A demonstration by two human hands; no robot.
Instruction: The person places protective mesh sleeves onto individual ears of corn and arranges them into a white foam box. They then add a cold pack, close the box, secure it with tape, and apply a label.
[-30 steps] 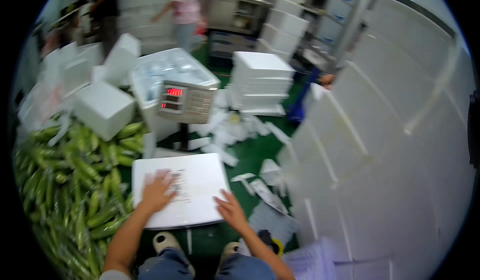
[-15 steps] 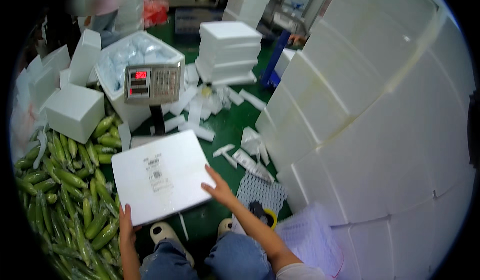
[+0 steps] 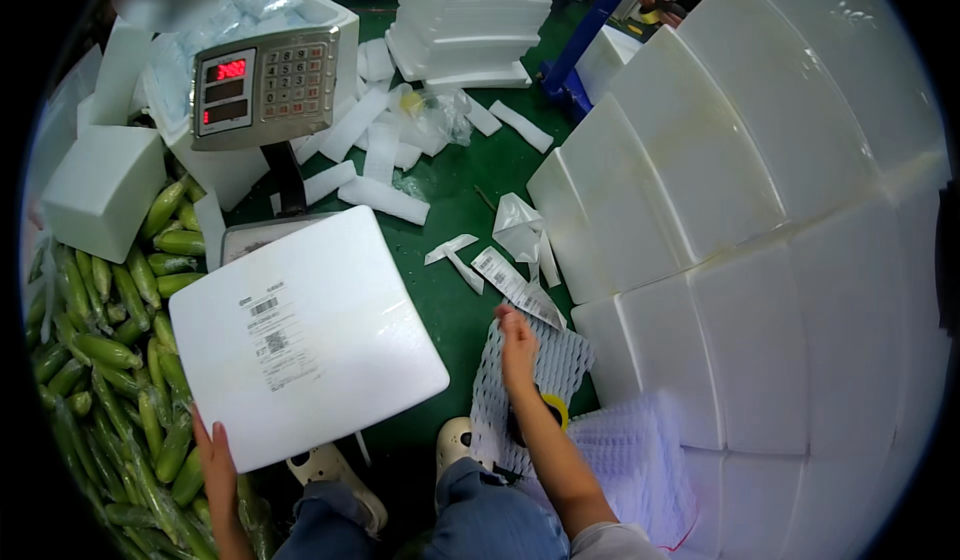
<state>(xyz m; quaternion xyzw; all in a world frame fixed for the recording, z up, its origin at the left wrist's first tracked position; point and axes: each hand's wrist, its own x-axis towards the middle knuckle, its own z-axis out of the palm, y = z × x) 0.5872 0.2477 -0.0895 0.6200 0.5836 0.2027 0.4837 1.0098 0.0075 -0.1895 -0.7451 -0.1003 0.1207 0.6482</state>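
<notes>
A white foam box [image 3: 350, 300], its lid bearing a printed label [image 3: 278, 335], sits aslant over the platform of a weighing scale [image 3: 290, 175]. At the box's near left corner my left hand [image 3: 217, 465] grips the edge, fingers along its side. My right hand [image 3: 517, 350] is off the box, to its right, with fingers curled. Whatever those fingers may hold is hidden. Just beyond them lies a strip of printed labels [image 3: 510, 285] on the green floor. Below the right hand are a grey foam net [image 3: 570, 365] and a yellow and black tape dispenser [image 3: 556, 412], partly covered by my forearm.
Green, film-wrapped long vegetables [image 3: 110, 390] heap up on the left. Stacked white foam boxes [image 3: 700, 210] wall off the right. Foam lids [image 3: 470, 20] are piled at the back, near a large foam box [image 3: 345, 50] of bluish bags. Foam strips [image 3: 385, 200] litter the floor [image 3: 460, 185].
My right hand has let go of the box's right edge and moved right, fingers curling. My left hand stays on the box. The view has tilted down and come closer.
</notes>
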